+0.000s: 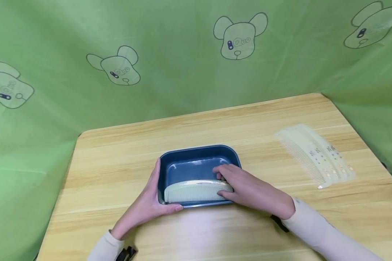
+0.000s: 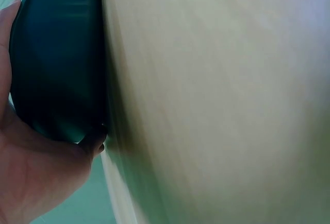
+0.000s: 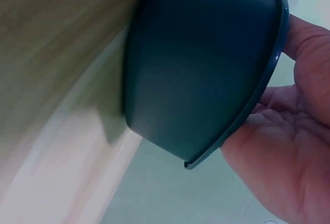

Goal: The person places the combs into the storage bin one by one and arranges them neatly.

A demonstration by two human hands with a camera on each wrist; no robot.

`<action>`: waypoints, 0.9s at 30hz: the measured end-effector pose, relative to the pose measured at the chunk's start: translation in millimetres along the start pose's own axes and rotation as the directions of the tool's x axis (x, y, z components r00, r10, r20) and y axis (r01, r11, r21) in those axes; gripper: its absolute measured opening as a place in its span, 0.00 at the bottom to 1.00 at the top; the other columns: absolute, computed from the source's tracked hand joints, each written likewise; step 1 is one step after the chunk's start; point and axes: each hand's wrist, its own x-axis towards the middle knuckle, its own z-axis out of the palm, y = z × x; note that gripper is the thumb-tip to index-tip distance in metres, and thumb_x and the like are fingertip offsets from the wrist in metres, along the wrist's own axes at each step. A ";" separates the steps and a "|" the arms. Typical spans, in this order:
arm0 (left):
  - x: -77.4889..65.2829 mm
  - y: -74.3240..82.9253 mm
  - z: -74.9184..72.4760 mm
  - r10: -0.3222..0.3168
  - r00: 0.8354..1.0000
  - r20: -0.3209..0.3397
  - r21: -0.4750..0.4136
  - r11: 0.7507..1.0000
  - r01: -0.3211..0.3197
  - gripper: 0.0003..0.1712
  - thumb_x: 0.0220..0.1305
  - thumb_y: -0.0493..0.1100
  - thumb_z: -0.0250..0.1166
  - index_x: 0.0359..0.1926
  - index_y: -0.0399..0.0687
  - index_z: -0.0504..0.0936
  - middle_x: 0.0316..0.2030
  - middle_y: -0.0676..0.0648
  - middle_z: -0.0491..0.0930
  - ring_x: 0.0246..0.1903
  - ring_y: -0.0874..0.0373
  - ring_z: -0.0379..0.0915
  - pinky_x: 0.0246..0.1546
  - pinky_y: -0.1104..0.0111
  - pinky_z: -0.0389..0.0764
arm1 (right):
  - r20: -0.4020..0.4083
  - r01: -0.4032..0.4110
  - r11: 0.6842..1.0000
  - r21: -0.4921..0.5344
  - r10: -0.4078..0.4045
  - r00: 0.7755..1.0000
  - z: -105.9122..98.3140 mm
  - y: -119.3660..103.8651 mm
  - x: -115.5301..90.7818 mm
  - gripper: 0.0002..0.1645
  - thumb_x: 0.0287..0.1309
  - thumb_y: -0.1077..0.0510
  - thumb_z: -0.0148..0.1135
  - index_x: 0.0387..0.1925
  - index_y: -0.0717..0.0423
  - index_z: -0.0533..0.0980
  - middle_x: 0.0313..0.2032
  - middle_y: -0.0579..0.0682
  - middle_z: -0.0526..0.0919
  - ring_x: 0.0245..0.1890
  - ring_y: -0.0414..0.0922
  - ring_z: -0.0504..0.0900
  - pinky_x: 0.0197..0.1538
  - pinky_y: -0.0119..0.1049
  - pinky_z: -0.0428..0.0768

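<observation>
A blue rectangular tray point(image 1: 196, 149) stands on the table, with a pale, curved comb point(image 1: 196, 192) lying lengthwise along its near side, teeth toward the front wall. My left hand point(image 1: 150, 197) grips the tray's left end, its thumb along the front wall and its fingers up the left side. In the left wrist view, that hand point(image 2: 41, 170) holds the dark outer wall. Over the tray's right side, my right hand point(image 1: 243, 183) pinches the comb's right end between thumb and fingers. The right wrist view shows the hand point(image 3: 289, 131) at the rim, the comb hidden behind the wall.
Several similar pale combs point(image 1: 317, 156) with printed marks lie overlapping on the right of the wooden table point(image 1: 117, 152). A green curtain point(image 1: 183, 83) with bear-head drawings hangs behind the table and along its sides.
</observation>
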 end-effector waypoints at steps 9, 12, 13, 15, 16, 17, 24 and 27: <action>0.0 0.7 0.1 -0.013 1.000 0.001 0.003 1.000 0.013 0.85 0.40 0.68 0.83 0.80 0.76 0.24 0.83 0.51 0.30 0.80 0.47 0.33 0.72 0.36 0.50 | -0.047 0.010 0.999 0.053 -0.008 0.999 0.2 2.7 -5.3 0.30 0.64 0.54 0.71 0.63 0.60 0.72 0.50 0.47 0.80 0.51 0.42 0.78 0.57 0.41 0.81; 0.7 -0.3 0.7 -0.001 1.000 0.003 -0.001 1.000 0.001 0.85 0.41 0.67 0.83 0.80 0.75 0.24 0.83 0.51 0.29 0.80 0.47 0.33 0.72 0.35 0.50 | -0.078 0.006 0.997 0.077 0.000 0.997 0.2 2.9 -9.0 0.30 0.64 0.54 0.71 0.63 0.58 0.73 0.51 0.47 0.80 0.52 0.41 0.79 0.57 0.41 0.81; 0.9 -0.7 1.1 0.002 1.000 0.003 -0.002 1.000 -0.002 0.85 0.41 0.67 0.83 0.80 0.75 0.24 0.83 0.51 0.30 0.80 0.47 0.33 0.72 0.35 0.50 | -0.093 0.007 0.996 0.084 0.001 0.996 0.2 3.2 -10.8 0.29 0.64 0.54 0.71 0.62 0.57 0.73 0.51 0.47 0.80 0.52 0.40 0.79 0.57 0.41 0.81; 1.0 -1.6 1.6 0.006 1.000 0.002 0.000 1.000 -0.006 0.85 0.41 0.67 0.83 0.80 0.75 0.24 0.83 0.51 0.30 0.80 0.46 0.33 0.72 0.35 0.51 | -0.133 0.021 0.997 0.080 -0.010 0.991 0.3 4.2 -14.0 0.28 0.64 0.54 0.71 0.62 0.57 0.74 0.52 0.46 0.80 0.53 0.40 0.79 0.58 0.41 0.81; 1.0 -1.9 1.7 0.005 1.000 0.002 0.000 1.000 -0.005 0.85 0.41 0.67 0.83 0.80 0.75 0.24 0.83 0.51 0.30 0.80 0.46 0.33 0.71 0.34 0.51 | -0.156 0.030 0.997 0.070 -0.018 0.988 0.5 5.1 -15.6 0.27 0.64 0.54 0.71 0.61 0.56 0.75 0.53 0.45 0.80 0.53 0.40 0.78 0.58 0.41 0.81; 0.7 -1.8 1.5 0.004 1.000 0.000 0.003 1.000 -0.004 0.85 0.41 0.67 0.83 0.80 0.75 0.24 0.83 0.51 0.30 0.80 0.46 0.33 0.71 0.34 0.51 | -0.177 0.036 0.998 0.060 -0.025 0.984 0.7 5.9 -16.9 0.26 0.64 0.54 0.71 0.61 0.55 0.75 0.54 0.44 0.79 0.55 0.39 0.78 0.59 0.41 0.80; 0.4 -1.5 1.0 -0.001 1.000 -0.001 0.011 1.000 0.001 0.85 0.41 0.67 0.83 0.80 0.75 0.24 0.83 0.49 0.30 0.80 0.47 0.32 0.72 0.36 0.50 | -0.322 0.053 0.998 0.035 -0.039 0.946 -0.8 13.2 -28.3 0.21 0.62 0.59 0.71 0.57 0.51 0.79 0.59 0.42 0.77 0.61 0.41 0.76 0.68 0.29 0.71; -0.1 -1.0 0.6 -0.005 1.000 -0.001 0.013 1.000 0.005 0.85 0.40 0.68 0.83 0.80 0.75 0.24 0.83 0.49 0.30 0.80 0.47 0.32 0.72 0.36 0.49 | -0.363 0.064 0.997 0.036 -0.046 0.930 -3.5 16.9 -32.9 0.23 0.60 0.62 0.72 0.56 0.50 0.79 0.59 0.42 0.78 0.61 0.41 0.76 0.69 0.22 0.66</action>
